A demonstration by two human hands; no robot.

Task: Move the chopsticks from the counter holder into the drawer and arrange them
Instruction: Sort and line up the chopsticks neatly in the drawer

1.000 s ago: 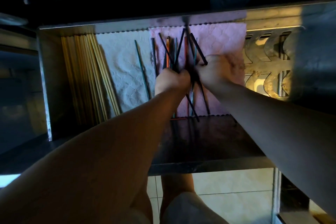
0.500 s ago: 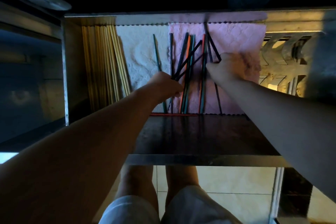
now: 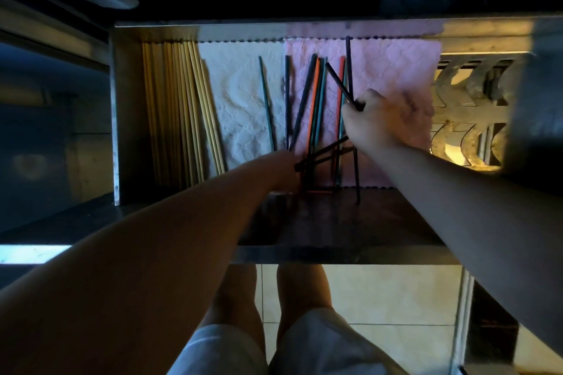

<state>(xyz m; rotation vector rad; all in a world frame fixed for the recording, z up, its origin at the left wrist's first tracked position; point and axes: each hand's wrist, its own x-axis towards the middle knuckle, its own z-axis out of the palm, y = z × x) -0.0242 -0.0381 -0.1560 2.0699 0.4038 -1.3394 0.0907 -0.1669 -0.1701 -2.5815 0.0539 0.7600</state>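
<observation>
Dim light falls over the open steel drawer [image 3: 115, 119] in front of us, lined with a white quilted cloth [image 3: 240, 106] and a pink quilted cloth [image 3: 393, 70]. A neat row of pale yellow wooden chopsticks [image 3: 179, 113] lies along its left side. The loose dark, orange and teal plastic chopsticks [image 3: 315, 106] lie fanned and crossing on the pink cloth, one teal stick [image 3: 266, 103] apart on the white.

Our left hand [image 3: 281, 169] is curled shut on a pair of black sticks [image 3: 323, 152] angled across the pile. Our right hand [image 3: 374, 119] is closed around another black chopstick [image 3: 339, 82], tip pointing up-left.

We judge the risks this way: swinging the crossed black pair could sweep the straight ones askew, and the dark stick [image 3: 356, 176] reaching past the cloth's near edge could roll off toward the front. Poor light could also make us mismatch the colours.
</observation>
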